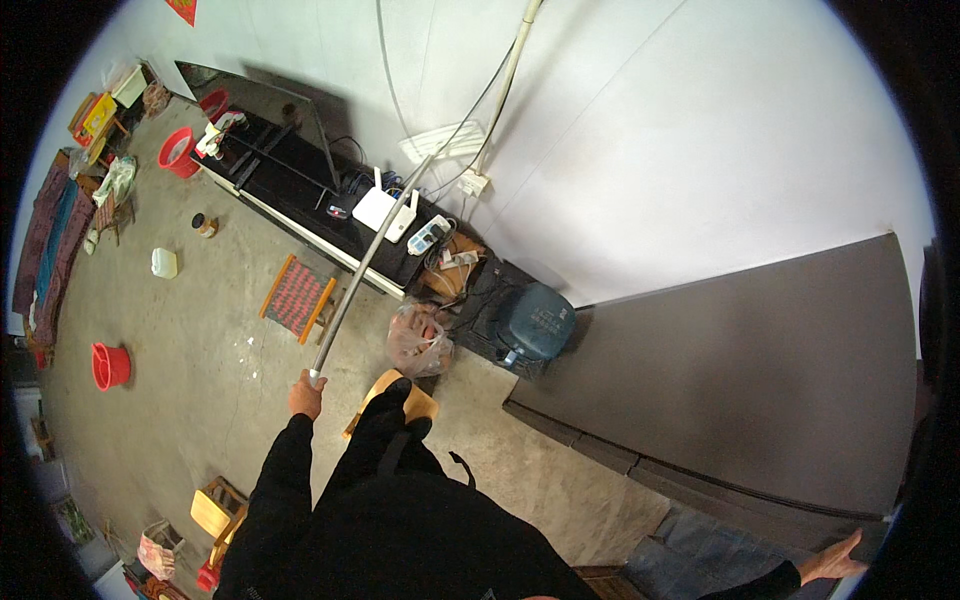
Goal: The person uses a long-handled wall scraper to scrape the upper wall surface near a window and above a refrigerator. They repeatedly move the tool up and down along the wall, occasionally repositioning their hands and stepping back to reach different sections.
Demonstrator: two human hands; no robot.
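Observation:
My left hand (306, 396), at the lower middle, grips a long metal pole (355, 280). The pole rises to a white flat head (445, 142) at the wall, beside hanging cables and a pale pipe (511, 75). At the lower right, my right hand (832, 560) rests with fingers apart at the edge of a large dark brown cabinet top (720, 370). My feet are on a yellow wooden stool (420, 405). A white router (385, 212) and a power strip (428, 236) lie below the pole on a black TV stand (262, 175).
A dark tank-like appliance part (535, 320) and a plastic bag (420, 345) adjoin the cabinet. A woven stool (298, 298), red buckets (110, 367), a white jug (163, 263), a jar (204, 225) and a yellow chair (215, 515) stand on the floor. A cushioned bench (52, 250) lines the left.

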